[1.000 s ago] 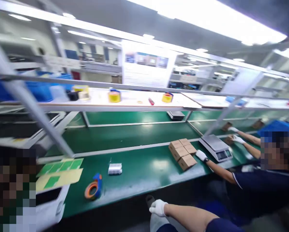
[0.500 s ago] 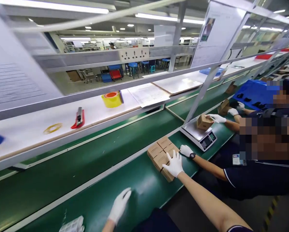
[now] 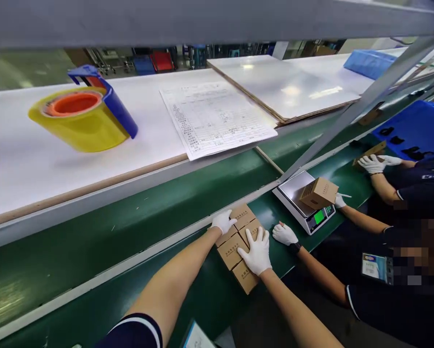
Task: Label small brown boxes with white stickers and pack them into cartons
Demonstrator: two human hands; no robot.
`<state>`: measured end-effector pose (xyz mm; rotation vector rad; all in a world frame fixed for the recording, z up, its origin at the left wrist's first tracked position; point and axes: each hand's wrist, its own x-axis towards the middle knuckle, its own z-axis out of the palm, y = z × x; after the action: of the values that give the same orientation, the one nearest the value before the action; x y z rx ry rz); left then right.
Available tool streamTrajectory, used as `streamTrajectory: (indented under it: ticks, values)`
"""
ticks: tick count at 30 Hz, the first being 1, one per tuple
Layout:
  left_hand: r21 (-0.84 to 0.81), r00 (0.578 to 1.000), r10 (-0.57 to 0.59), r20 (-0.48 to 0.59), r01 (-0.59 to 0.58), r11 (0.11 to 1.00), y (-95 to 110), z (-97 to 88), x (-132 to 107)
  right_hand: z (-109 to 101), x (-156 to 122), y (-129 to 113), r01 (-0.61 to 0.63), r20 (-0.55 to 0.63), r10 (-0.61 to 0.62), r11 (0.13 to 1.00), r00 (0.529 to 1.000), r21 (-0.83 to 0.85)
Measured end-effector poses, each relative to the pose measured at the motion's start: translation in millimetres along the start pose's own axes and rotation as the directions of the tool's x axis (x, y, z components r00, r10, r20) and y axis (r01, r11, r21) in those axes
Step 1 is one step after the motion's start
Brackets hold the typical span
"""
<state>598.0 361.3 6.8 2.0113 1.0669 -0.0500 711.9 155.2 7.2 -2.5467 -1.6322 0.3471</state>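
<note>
Several small brown cardboard boxes (image 3: 234,251) lie packed together on the green belt (image 3: 129,232). My left hand (image 3: 223,221), in a white glove, curls over the far edge of the cluster. My right hand (image 3: 257,252), also gloved, lies flat with fingers spread on the near boxes. A co-worker's gloved hand (image 3: 284,234) rests on the belt just right of the boxes.
A scale (image 3: 304,203) carries one brown box (image 3: 319,192) held by the co-worker's other hand. On the white shelf above sit a yellow tape roll in a blue dispenser (image 3: 82,113), a printed sheet (image 3: 215,118) and a board (image 3: 285,87). A blue bin (image 3: 416,130) stands far right.
The view has swung down and closer. My left hand moved from the bare belt onto the far side of the boxes; my right hand stays on them. The co-worker's box now sits on the scale.
</note>
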Motion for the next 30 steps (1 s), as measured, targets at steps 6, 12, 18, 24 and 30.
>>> streamTrajectory:
  ticks: [6,12,18,24,30]
  values:
    - [-0.034,0.999,-0.022,-0.027,0.021,0.999,-41,-0.3,-52,4,-36,-44,0.017,0.034,-0.019,0.998,0.999,0.052]
    - [-0.052,0.997,-0.063,-0.039,0.061,0.997,-114,-28.0,-156,46,-116,-141,0.038,0.025,-0.041,0.996,0.999,0.086]
    - [-0.055,0.997,-0.065,-0.044,0.063,0.996,-207,-64.9,-271,87,-204,-267,0.026,0.03,-0.03,0.992,0.999,0.122]
    - [-0.069,0.998,-0.032,-0.051,0.029,0.997,-282,-91.8,-351,114,-263,-364,0.034,-0.007,-0.033,0.994,0.999,0.109]
    - [-0.16,0.992,-0.013,-0.123,-0.007,0.987,-297,-101.6,-377,117,-287,-395,0.023,0.029,-0.024,0.998,0.999,0.051]
